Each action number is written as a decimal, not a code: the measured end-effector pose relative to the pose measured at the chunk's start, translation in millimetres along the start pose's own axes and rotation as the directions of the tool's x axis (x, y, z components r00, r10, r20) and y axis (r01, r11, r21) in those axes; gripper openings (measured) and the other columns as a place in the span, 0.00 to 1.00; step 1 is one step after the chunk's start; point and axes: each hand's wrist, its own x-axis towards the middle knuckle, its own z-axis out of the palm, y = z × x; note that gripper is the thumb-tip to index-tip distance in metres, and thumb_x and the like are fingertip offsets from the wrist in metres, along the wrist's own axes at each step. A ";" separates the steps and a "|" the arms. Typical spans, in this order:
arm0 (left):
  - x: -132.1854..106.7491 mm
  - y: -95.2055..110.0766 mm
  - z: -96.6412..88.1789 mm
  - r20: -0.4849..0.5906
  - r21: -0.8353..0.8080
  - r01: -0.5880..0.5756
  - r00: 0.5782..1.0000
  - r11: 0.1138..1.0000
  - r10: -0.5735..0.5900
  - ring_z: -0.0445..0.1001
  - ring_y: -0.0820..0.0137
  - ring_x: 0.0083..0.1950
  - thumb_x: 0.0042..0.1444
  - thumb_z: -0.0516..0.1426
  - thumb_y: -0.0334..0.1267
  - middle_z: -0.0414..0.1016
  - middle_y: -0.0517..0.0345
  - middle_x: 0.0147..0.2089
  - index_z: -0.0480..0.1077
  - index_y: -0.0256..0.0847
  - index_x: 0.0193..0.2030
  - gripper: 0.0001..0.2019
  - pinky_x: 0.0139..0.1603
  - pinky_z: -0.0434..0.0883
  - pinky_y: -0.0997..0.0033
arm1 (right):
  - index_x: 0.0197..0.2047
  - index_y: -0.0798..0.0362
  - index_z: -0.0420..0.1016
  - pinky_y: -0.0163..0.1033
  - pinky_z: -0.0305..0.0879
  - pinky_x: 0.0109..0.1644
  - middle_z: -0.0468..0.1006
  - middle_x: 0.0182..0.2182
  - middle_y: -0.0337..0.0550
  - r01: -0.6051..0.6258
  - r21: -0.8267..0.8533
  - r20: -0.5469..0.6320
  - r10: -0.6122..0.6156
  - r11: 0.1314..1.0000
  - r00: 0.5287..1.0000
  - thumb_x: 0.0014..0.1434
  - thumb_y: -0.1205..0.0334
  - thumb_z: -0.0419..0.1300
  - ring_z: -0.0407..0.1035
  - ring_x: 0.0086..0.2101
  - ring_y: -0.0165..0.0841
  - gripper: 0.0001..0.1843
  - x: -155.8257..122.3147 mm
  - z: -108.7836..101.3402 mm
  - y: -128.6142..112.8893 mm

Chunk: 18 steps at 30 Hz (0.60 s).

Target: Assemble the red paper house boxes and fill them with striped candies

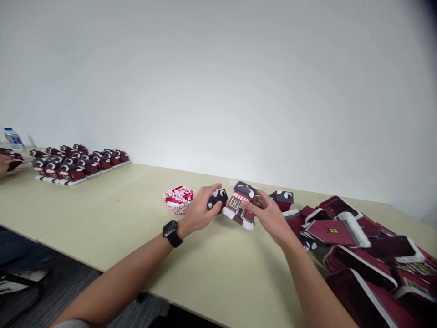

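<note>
Supporting table [102,214]: pale, matt, smooth board, running under the grip and far out to both sides.
Flat blanks [368,255]: loose overlapping heap of dark red card with white edging and printed windows, just right of the grip; judged to be the bulk of what remains unfolded.
Finished houses [75,164]: small folded houses in rows, well off to the left of the grip; judged the part done.
Paper house [241,202]: at the grip itself, standing on the table; boxy, with red walls, a dark roof and white trim, apparently almost shaped.
Right hand [271,216]: fingertips pinching the house's right side.
Left hand [201,212]: curled closed round a dark piece [218,200] with white swirls, touching the house's left side.
Bowl [177,199]: near the grip's left, holding red-and-white striped bits.
Watch [171,233]: black, on the left wrist.
</note>
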 end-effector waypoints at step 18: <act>-0.3 -8.6 -0.3 0.149 0.328 0.099 0.977 0.939 -0.155 0.72 0.56 0.56 0.63 0.57 0.65 0.69 0.46 0.56 0.66 0.42 0.66 0.34 0.59 0.71 0.54 | 0.78 0.54 0.39 0.49 0.63 0.65 0.50 0.73 0.63 -0.092 -0.528 0.068 0.150 0.845 0.986 0.48 0.41 0.73 0.60 0.66 0.49 0.67 -6.2 9.9 19.6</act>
